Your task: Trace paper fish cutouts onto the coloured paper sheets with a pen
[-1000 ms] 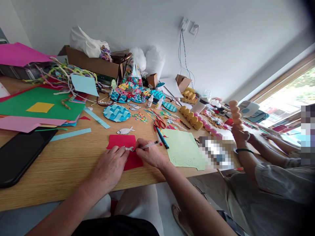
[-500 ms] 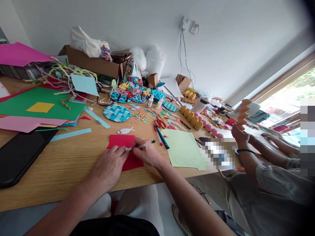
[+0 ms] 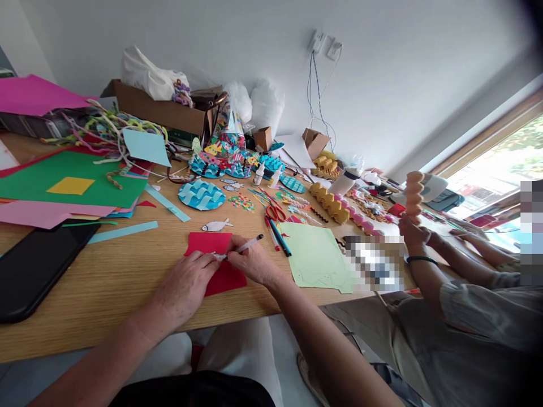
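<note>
My right hand (image 3: 252, 261) is closed round a white pen (image 3: 250, 244) with a dark cap end, its tip down at a small white paper cutout (image 3: 219, 256). That cutout lies on a red sheet of paper (image 3: 227, 280). My left hand (image 3: 182, 285) pins it there, fingertips pressed together at its left edge and partly covering it. Just beyond the red sheet lies a white paper fish (image 3: 216, 225) with drawn outlines. To the right are a red marker and a teal marker (image 3: 280, 237), red-handled scissors (image 3: 275, 213) and a pale green sheet (image 3: 318, 254) with pencil drawings.
A black phone (image 3: 42, 271) and stacked coloured paper (image 3: 29, 181) lie on the left. A blue wavy paper disc (image 3: 201, 195), glue bottles (image 3: 258, 174) and decorated crafts stand farther back. At right, another person's hands (image 3: 413, 232) hold a wavy orange strip (image 3: 414, 195).
The pen in my right hand has tilted more upright and its top end has shifted slightly left. My left hand stays on the cutout. The other person's orange strip has turned slightly.
</note>
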Available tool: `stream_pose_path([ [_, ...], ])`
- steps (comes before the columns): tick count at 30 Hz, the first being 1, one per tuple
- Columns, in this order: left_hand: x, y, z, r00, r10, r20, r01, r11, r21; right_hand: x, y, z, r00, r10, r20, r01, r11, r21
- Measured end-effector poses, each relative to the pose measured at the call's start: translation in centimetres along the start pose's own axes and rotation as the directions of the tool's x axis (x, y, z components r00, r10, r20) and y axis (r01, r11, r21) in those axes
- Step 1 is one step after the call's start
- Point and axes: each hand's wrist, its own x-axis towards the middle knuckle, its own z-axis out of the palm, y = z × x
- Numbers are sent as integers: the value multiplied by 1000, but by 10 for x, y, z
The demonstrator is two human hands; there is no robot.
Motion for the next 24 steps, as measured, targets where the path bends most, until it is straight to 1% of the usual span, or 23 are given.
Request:
stream_pose_path([
  [4, 0, -2, -1, 1000, 2, 4, -1, 999, -34, -3, 1, 1, 1000, 7, -14, -6, 998, 60],
  [6, 0, -1, -3, 1000, -1, 1, 1, 998, -55, -5, 2, 2, 1000, -7, -30, 9, 998, 64],
  [9, 0, -2, -6, 1000, -1, -9, 1, 996, -87, -5, 4, 4, 998, -44, -52, 44, 999, -5],
  [13, 0, -5, -6, 1000, 1, -19, -4, 992, -124, -5, 3, 7, 993, -98, -68, 85, 981, -176],
  [15, 0, -7, -5, 1000, 1, -26, -5, 990, -142, -5, 2, 7, 992, -109, -63, 91, 968, -232],
  [19, -1, -12, -2, 999, 7, -35, -13, 982, -187, -7, -3, 6, 994, -105, -33, 94, 962, -255],
  [24, -3, -15, -1, 1000, 1, -23, -6, 973, -230, -8, -6, 7, 992, -121, -24, 110, 958, -264],
])
